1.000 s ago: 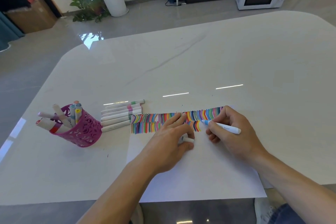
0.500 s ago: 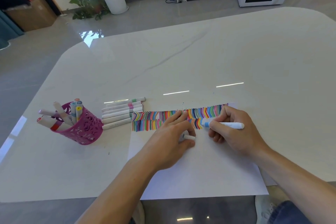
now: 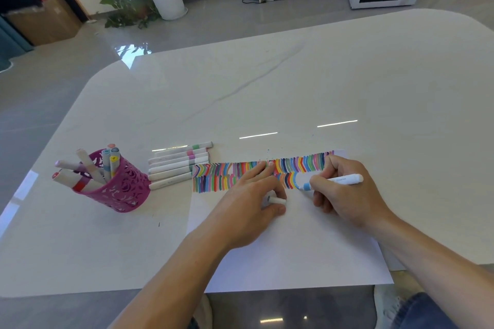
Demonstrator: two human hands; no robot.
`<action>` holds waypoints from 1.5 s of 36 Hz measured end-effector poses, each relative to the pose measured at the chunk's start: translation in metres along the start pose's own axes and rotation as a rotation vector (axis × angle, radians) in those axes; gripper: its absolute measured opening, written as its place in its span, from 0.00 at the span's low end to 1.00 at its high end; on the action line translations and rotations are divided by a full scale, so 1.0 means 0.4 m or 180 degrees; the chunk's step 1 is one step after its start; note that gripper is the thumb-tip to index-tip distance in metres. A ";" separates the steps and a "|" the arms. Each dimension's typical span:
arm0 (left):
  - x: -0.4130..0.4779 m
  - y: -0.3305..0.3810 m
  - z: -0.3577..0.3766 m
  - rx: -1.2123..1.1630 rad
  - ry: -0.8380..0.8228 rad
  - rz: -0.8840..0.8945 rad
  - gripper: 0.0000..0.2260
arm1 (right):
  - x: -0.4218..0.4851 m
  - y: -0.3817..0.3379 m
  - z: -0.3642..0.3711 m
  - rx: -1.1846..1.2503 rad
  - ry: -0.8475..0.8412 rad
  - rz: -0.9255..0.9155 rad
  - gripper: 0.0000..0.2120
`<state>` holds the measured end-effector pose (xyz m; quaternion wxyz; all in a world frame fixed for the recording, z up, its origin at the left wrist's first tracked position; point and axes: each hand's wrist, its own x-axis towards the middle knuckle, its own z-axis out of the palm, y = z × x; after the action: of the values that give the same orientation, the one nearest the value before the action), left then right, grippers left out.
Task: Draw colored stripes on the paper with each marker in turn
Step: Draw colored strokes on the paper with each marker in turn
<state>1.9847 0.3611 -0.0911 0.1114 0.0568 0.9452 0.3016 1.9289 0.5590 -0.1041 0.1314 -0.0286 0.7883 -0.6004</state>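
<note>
Pink cup (image 3: 125,189) w/ pens is seen left of paper (image 3: 294,248); loose pens (image 3: 176,165) are laid between, just beside stripes (image 3: 227,176). Blue marker (image 3: 344,179) is gripped by right hand (image 3: 347,195), tip at lower row's end. Cap (image 3: 278,200) is pinched in left hand (image 3: 246,203), resting on paper. Barrel print is unreadable.

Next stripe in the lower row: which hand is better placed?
Right. The right hand grips the blue marker, tip at the open end of the lower row. The left hand holds the cap and rests on the paper.
</note>
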 end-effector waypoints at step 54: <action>0.006 0.008 -0.029 -0.1750 0.1200 -0.0370 0.09 | -0.014 -0.117 0.052 0.0925 0.0019 -0.0496 0.08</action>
<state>1.9797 0.3577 -0.0805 -0.0372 -0.0860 0.8341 0.5435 1.9338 0.5276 -0.0634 0.0849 -0.0686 0.6889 -0.7166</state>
